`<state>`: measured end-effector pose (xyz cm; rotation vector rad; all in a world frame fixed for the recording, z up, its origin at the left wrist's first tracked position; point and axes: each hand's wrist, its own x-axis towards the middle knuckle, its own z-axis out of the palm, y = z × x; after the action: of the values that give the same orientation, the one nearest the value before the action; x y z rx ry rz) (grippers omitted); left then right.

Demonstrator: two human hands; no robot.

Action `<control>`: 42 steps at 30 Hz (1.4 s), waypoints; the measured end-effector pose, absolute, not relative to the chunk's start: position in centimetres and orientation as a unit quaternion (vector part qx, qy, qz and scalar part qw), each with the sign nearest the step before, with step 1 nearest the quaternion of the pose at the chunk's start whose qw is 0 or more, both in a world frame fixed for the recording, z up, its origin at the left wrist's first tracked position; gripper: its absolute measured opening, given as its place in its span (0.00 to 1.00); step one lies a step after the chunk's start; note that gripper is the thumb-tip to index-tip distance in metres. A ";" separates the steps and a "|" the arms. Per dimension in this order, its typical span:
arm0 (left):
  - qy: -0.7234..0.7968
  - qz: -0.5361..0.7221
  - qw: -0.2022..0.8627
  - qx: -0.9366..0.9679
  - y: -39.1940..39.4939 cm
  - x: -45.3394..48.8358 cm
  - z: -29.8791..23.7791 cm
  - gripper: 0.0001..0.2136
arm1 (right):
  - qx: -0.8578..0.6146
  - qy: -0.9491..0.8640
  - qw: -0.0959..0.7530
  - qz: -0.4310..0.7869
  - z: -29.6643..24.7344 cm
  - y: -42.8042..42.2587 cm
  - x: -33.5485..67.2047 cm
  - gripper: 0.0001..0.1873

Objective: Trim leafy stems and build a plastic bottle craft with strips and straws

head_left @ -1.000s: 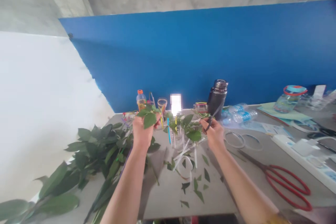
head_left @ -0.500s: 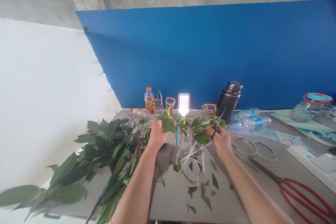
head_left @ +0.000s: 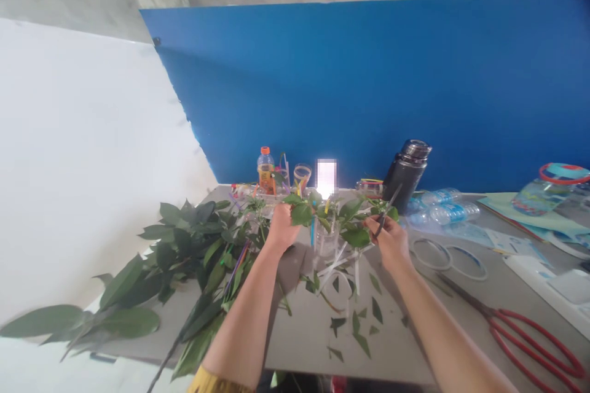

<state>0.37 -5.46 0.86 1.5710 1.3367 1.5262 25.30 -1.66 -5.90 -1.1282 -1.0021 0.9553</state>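
Leafy stems (head_left: 343, 216) and a clear cup (head_left: 326, 242) stand between the left hand (head_left: 282, 228) and right hand (head_left: 391, 244). Leaf branches (head_left: 193, 245) block the left side, and a black thermos (head_left: 405, 177) stands behind. Nearer the person, a hand can pass over the grey desk (head_left: 299, 350), where flat leaf scraps (head_left: 362, 331) lie.

**Items Along Far and Right Edges**

Far edge of tabletop (head_left: 391, 350): orange-capped bottle (head_left: 266, 175), black thermos (head_left: 406, 175), crushed water bottles (head_left: 442, 214). Right side: red-rimmed jar (head_left: 539, 198) on green folder (head_left: 516, 212), plastic hoops (head_left: 431, 255), power strip (head_left: 525, 288), red-handled shears (head_left: 520, 338).
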 end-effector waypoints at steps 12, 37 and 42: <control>0.460 0.529 0.238 0.672 -5.3 -0.3 0.9 0.05 | -0.490 -0.435 0.622 0.429 -6.0 -1.6 25.4 0.18; 0.434 0.515 0.261 0.692 -5.2 -0.6 1.2 0.04 | -0.485 -0.449 0.614 0.432 -5.4 -1.9 25.2 0.19; 0.428 0.518 0.260 0.694 -5.0 -0.6 1.1 0.03 | -0.490 -0.443 0.611 0.436 -5.7 -1.8 25.3 0.19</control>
<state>-0.58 -5.05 1.06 1.8789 1.1592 1.4022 25.30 -1.75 -5.68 -1.1310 -1.0216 1.0070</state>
